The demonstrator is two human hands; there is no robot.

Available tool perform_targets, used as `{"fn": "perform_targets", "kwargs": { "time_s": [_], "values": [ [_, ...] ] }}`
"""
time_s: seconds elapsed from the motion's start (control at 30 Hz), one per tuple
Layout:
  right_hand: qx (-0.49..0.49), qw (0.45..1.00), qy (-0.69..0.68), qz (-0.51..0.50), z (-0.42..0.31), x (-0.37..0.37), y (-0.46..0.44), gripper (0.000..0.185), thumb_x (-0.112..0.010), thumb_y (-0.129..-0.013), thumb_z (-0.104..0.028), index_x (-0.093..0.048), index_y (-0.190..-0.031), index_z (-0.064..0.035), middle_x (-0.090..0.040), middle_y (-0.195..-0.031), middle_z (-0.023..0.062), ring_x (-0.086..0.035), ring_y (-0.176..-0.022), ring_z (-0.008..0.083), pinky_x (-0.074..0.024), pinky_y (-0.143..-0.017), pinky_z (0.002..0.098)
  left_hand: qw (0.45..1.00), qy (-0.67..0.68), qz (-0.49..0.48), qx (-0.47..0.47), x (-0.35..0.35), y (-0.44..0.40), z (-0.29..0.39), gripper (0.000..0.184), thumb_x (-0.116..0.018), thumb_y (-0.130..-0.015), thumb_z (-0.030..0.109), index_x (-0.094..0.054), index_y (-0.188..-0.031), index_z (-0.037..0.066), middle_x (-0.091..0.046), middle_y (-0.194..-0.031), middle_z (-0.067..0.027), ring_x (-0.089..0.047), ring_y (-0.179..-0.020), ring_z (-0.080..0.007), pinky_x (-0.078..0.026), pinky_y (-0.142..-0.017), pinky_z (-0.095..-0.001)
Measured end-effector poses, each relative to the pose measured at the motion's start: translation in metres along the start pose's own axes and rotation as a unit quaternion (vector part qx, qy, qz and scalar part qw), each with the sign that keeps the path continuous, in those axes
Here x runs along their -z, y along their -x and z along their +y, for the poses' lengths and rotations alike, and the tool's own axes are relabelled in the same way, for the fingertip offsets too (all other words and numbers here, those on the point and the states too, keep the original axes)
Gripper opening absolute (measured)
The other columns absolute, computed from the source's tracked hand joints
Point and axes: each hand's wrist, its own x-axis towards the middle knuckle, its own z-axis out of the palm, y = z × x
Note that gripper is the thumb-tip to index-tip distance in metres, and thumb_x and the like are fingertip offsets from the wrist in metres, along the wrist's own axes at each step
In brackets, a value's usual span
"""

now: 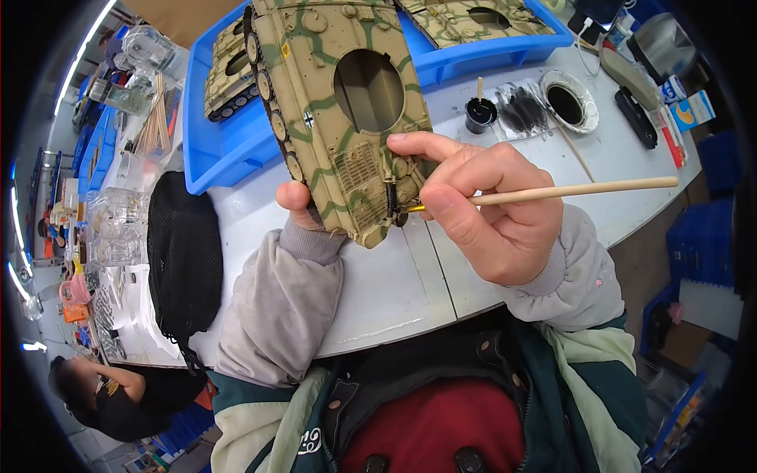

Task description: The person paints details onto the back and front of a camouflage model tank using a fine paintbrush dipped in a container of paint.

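A model tank hull (315, 71) in sand and green camouflage is tilted up in front of me, with a large round hole in its top. My left hand (298, 203) grips it from below; only the thumb shows at the side, the other fingers are hidden. My right hand (493, 209) pinches a thin paintbrush (576, 189) with a pale wooden handle. The brush's tip is at the hull's lower right corner, by a dark cylindrical part (390, 197). My right index finger rests against the hull beside the hole.
Blue trays (193, 142) with more tank hulls (481, 20) stand behind. A small black paint cup (479, 116), a stained cloth (520, 109) and a bowl of dark paint (564, 105) lie right. A black pouch (184, 252) lies left. Another person (118, 394) is at lower left.
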Motion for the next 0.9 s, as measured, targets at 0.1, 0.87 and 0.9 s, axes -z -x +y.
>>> {"fn": "perform_targets", "kwargs": {
  "time_s": [0.1,0.87,0.9],
  "values": [
    [-0.002,0.998,0.006,-0.061,0.0,0.004,0.0,0.006,-0.051,-0.087,0.006,-0.048,-0.089,0.001,-0.055,-0.07,0.0086,-0.055,-0.065,0.0126,-0.0384,-0.095,0.0602,1.0,-0.008,0.008,-0.007,0.001,0.0,0.0,0.083,-0.07,-0.065,0.05,-0.048,-0.124,-0.003,-0.057,-0.117,-0.0215,-0.059,-0.101,-0.0301,-0.051,-0.084,-0.0407],
    [0.0,0.999,-0.007,0.04,0.0,-0.008,-0.001,0.011,-0.06,-0.082,0.004,-0.053,-0.074,0.0001,-0.05,-0.056,0.0026,-0.047,-0.048,0.0089,-0.0505,-0.087,0.0447,1.0,0.007,0.012,-0.009,0.002,0.001,0.001,0.083,-0.07,-0.064,0.047,-0.048,-0.124,-0.006,-0.056,-0.116,-0.024,-0.059,-0.101,-0.0313,-0.049,-0.087,-0.0417],
    [0.001,0.999,-0.006,0.041,0.0,-0.008,-0.001,0.011,-0.06,-0.082,0.004,-0.053,-0.074,0.0001,-0.05,-0.056,0.0027,-0.047,-0.048,0.0091,-0.0506,-0.087,0.0447,1.0,0.007,0.012,-0.009,0.002,0.001,0.001,0.083,-0.07,-0.064,0.047,-0.048,-0.124,-0.006,-0.056,-0.116,-0.024,-0.059,-0.101,-0.0313,-0.049,-0.087,-0.0417]
  ]
}}
